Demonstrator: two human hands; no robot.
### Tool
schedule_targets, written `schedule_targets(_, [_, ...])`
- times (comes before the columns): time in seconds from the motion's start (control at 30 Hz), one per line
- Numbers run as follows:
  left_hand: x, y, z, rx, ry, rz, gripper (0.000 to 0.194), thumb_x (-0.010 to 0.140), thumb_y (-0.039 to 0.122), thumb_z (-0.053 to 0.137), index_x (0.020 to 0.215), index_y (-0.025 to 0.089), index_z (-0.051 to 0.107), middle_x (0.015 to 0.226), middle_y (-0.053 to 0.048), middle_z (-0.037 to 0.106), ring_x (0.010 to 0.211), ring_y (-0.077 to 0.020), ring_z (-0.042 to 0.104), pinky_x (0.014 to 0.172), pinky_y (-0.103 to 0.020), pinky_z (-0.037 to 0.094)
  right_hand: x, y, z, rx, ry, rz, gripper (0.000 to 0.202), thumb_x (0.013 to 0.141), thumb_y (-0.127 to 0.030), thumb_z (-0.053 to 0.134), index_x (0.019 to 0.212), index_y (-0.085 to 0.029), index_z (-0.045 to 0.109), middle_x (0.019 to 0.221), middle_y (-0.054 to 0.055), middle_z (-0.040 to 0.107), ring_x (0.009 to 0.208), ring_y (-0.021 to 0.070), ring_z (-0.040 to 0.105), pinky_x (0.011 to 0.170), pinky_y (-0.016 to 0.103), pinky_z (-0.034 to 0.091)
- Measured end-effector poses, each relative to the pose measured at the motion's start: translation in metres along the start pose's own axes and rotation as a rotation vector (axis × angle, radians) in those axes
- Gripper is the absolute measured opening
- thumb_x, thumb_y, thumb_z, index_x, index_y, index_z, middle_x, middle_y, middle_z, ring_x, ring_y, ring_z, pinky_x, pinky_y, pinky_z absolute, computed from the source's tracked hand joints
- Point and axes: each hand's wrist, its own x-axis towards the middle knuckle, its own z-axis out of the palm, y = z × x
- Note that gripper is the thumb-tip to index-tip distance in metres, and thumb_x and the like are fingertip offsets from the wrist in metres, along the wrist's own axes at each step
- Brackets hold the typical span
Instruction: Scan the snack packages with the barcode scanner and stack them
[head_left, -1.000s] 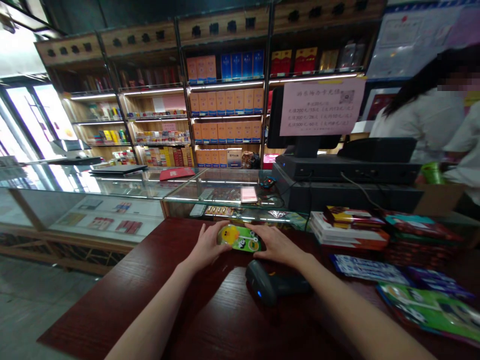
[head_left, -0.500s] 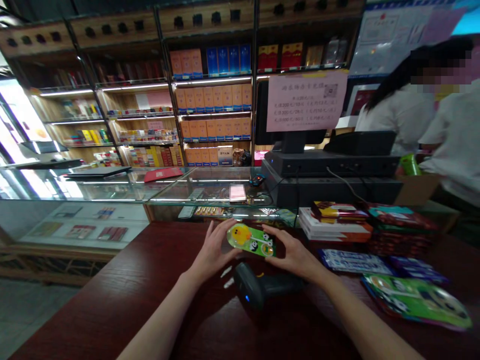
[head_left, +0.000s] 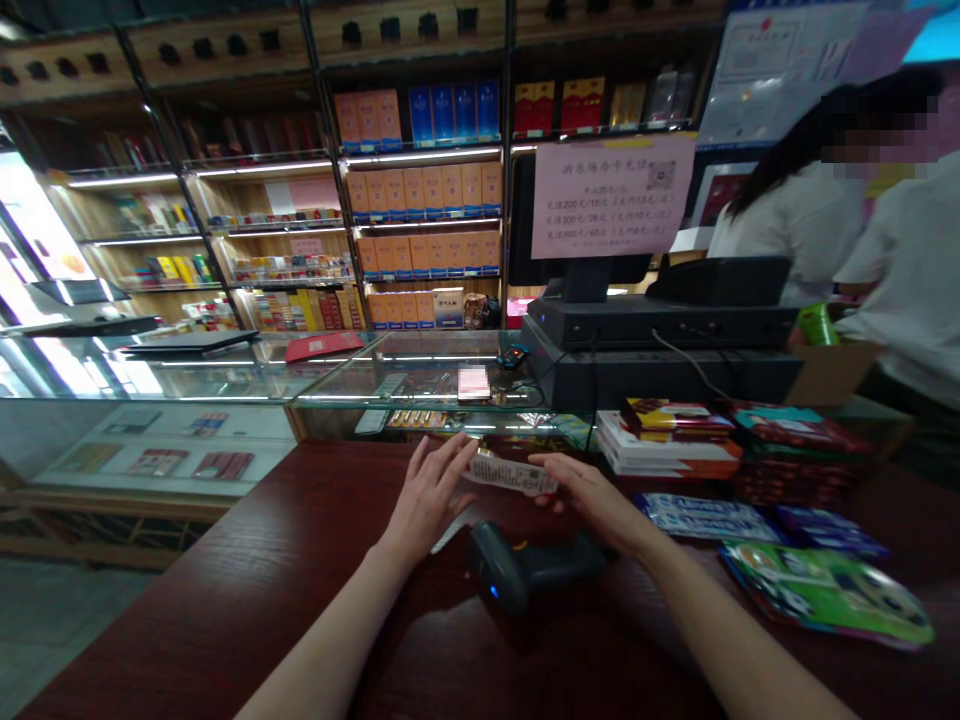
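Observation:
Between my hands is a small lollipop pack, tilted so that its pale, printed back with a barcode patch faces me. My left hand has its fingertips at the pack's left end, the thumb lower and somewhat apart. At the right end, my right hand grips the pack between thumb and fingers. A dark handheld barcode scanner with a lit blue light lies on the brown counter just below the hands. A white strip shows beside the scanner, partly behind my left hand.
To the right lie blue-and-white packets, a green packet and stacked boxes. A monitor with a pink notice stands behind them. Beyond the counter is a glass display case. Two people in white tops are at the right.
The lollipop pack has turned over from its green front with the yellow duck to its pale printed back. My left fingers have straightened, and my right hand has rolled palm down.

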Motion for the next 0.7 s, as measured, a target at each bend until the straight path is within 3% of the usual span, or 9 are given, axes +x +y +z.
schedule_targets(0.1, [0.0003,0.0008,0.0020,0.038,0.031,0.002,0.082,0.091,0.029,0.063,0.156,0.024,0.014,0.152,-0.013,0.044,0.140,-0.0253,0.043,0.123,-0.049,0.019,-0.0019,-0.0026,0.0046,0.105,-0.027,0.044,0.051,0.088,-0.058,0.055,0.121,-0.020,0.062,0.100,0.008,0.074,0.079,0.0174,0.068,0.059,0.025,0.048])
schedule_targets(0.23, [0.0005,0.0023,0.0029,0.060,0.061,0.000,0.083,0.092,0.032,0.061,0.157,0.023,0.011,0.146,-0.012,0.052,0.131,-0.0248,0.052,0.124,-0.048,0.019,-0.0041,-0.0033,0.0076,0.175,-0.061,0.064,0.045,0.091,-0.058,0.053,0.112,-0.019,0.063,0.093,0.008,0.075,0.072,0.0153,0.067,0.055,0.023,0.046])
schedule_targets(0.47, [0.0011,0.0050,-0.0017,0.051,0.026,-0.022,0.066,0.094,0.036,0.057,0.154,0.027,0.028,0.144,-0.008,0.055,0.133,-0.0246,0.050,0.125,-0.050,0.012,-0.0025,0.0007,0.0099,0.166,-0.064,0.081,0.049,0.094,-0.059,0.047,0.110,-0.016,0.064,0.092,0.010,0.076,0.069,0.0157,0.069,0.054,0.023,0.047])
schedule_targets(0.7, [-0.0016,0.0010,-0.0036,0.059,0.031,-0.062,0.065,0.095,0.039,0.056,0.153,0.027,0.030,0.146,-0.006,0.054,0.139,-0.0261,0.043,0.125,-0.052,0.005,0.0032,0.0044,0.0005,0.066,0.010,0.040,0.054,0.091,-0.062,0.048,0.123,-0.020,0.058,0.109,0.011,0.074,0.089,0.0212,0.071,0.066,0.028,0.051])
